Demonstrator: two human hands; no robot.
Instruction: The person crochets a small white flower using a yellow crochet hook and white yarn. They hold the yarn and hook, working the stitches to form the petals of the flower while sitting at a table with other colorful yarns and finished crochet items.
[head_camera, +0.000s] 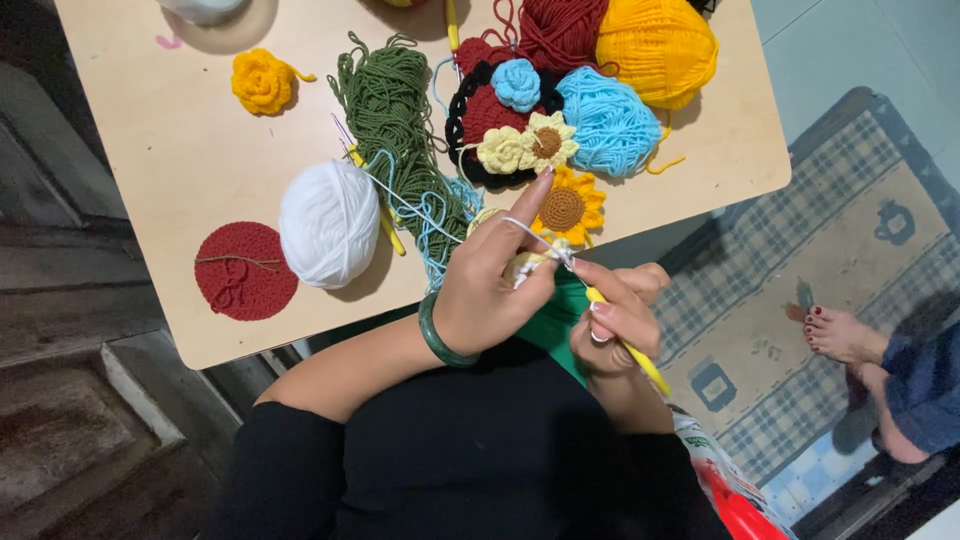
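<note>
My left hand (495, 285) pinches a small cream crochet piece (527, 265), with a white strand looped over its raised forefinger. A green bangle (437, 335) circles that wrist. My right hand (618, 312) grips a yellow crochet hook (632, 345), its tip at the cream piece. Both hands hover at the near edge of a light wooden table (180, 150). The white strand runs back toward a white yarn ball (328, 222).
On the table lie a red crochet disc (245, 270), green yarn skein (392, 110), yellow crochet rose (262, 80), sunflower (565, 208), light blue yarn (610, 120), orange-yellow ball (655, 45) and dark red yarn (560, 30). Another person's bare foot (840, 335) rests on a checked rug (860, 230).
</note>
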